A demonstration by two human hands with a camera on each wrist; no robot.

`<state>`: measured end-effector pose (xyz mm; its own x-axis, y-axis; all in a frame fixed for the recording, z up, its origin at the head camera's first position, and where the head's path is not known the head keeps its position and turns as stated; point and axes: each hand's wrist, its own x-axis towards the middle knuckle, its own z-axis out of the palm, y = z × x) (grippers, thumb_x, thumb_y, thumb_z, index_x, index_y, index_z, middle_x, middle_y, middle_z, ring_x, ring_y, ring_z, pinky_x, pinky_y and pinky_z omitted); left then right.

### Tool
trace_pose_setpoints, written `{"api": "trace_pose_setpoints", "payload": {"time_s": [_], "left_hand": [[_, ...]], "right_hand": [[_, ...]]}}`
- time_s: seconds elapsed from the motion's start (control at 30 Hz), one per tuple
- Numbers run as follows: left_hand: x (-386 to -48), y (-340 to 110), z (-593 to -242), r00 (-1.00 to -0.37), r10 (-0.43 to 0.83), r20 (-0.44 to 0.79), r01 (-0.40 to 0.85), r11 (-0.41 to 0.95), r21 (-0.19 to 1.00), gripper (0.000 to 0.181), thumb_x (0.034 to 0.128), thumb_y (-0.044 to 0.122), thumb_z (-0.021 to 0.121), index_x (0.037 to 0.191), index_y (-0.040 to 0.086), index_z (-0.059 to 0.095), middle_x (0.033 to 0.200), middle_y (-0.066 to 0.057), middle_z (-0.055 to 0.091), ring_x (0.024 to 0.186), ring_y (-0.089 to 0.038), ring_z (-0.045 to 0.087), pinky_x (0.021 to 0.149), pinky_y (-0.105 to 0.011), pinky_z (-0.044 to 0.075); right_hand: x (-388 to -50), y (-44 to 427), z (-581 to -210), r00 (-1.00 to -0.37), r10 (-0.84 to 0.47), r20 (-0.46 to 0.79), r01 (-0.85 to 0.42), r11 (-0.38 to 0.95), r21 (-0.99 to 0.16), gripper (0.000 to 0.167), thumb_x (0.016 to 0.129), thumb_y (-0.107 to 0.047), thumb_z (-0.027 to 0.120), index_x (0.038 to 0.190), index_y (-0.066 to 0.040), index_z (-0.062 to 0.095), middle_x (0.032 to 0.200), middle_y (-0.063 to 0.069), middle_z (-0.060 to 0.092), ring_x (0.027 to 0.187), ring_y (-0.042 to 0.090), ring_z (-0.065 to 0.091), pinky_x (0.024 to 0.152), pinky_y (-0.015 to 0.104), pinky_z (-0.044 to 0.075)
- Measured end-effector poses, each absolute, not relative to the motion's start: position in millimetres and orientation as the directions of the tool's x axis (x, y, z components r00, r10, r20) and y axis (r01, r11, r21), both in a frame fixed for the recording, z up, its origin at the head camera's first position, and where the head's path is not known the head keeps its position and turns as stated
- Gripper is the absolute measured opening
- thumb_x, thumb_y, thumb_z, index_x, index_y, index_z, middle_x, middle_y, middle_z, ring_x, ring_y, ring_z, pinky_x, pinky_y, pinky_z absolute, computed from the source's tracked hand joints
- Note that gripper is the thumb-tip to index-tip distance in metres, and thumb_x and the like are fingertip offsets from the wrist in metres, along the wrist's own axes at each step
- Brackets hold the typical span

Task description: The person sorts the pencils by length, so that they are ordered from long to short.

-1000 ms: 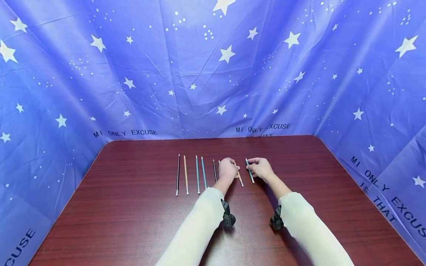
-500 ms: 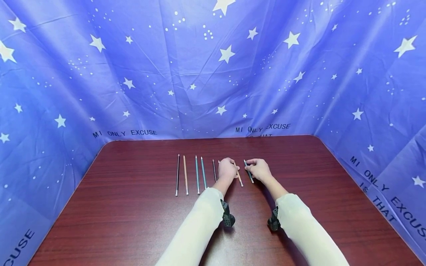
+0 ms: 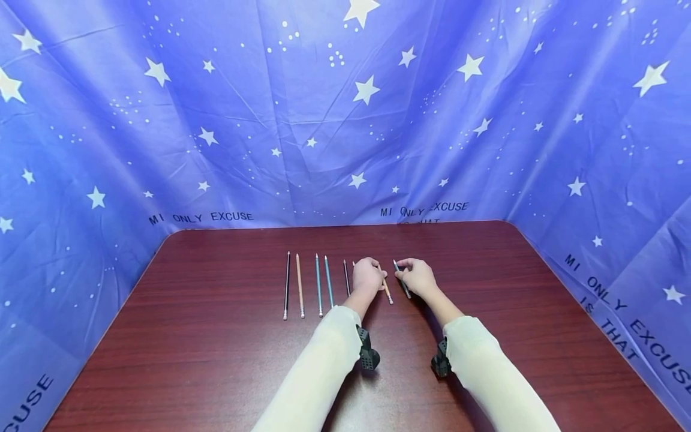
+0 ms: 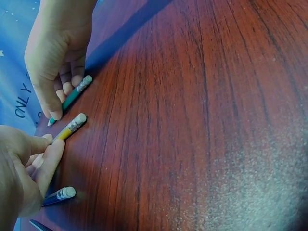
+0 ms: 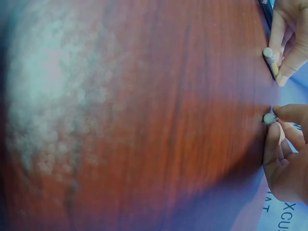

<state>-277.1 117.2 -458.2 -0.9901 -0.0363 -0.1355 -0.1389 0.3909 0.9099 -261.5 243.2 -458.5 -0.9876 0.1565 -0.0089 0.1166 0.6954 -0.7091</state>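
Note:
In the head view, my left hand (image 3: 368, 278) pinches a yellow pencil (image 3: 387, 290) between thumb and fingers. Its white eraser end points toward me, as the left wrist view shows of the same yellow pencil (image 4: 70, 128). Just to the right, my right hand (image 3: 420, 278) pinches a green pencil (image 3: 403, 287), which slants with its tip away and to the left. The green pencil (image 4: 76, 97) lies close to the tabletop, apart from the yellow one. A dark pencil (image 4: 60, 196) sits beside my left hand, its far part hidden by the fingers.
Left of my hands lie a black pencil (image 3: 287, 287), a natural-wood pencil (image 3: 300, 287), two teal pencils (image 3: 319, 287) and a dark pencil (image 3: 346, 277), roughly parallel. The dark red table (image 3: 216, 360) meets a blue star-printed curtain (image 3: 302, 120) behind and at both sides.
My right hand has shifted slightly left with the green pencil, closer to the yellow one, and that pencil now slants a little more. My left hand has hardly moved.

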Motion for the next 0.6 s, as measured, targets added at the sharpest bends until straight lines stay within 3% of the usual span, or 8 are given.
{"api": "trace_pose_setpoints", "payload": {"time_s": [0.6], "left_hand": [[-274.6,112.3,-451.0,-0.992,0.008,-0.127,-0.110,0.446,0.888,0.027,0.0811,0.012,0.072,0.104,0.001,0.062,0.088,-0.010,0.067,0.054,-0.017,0.067,0.042,-0.019,0.054]], "right_hand": [[-260.6,245.5,-457.0,-0.989,0.149,-0.010,0.109,0.680,-0.725,0.033,0.082,-0.015,0.068,0.110,0.001,0.064,0.059,-0.003,0.051,0.042,0.006,0.045,0.044,0.020,0.042]]}}
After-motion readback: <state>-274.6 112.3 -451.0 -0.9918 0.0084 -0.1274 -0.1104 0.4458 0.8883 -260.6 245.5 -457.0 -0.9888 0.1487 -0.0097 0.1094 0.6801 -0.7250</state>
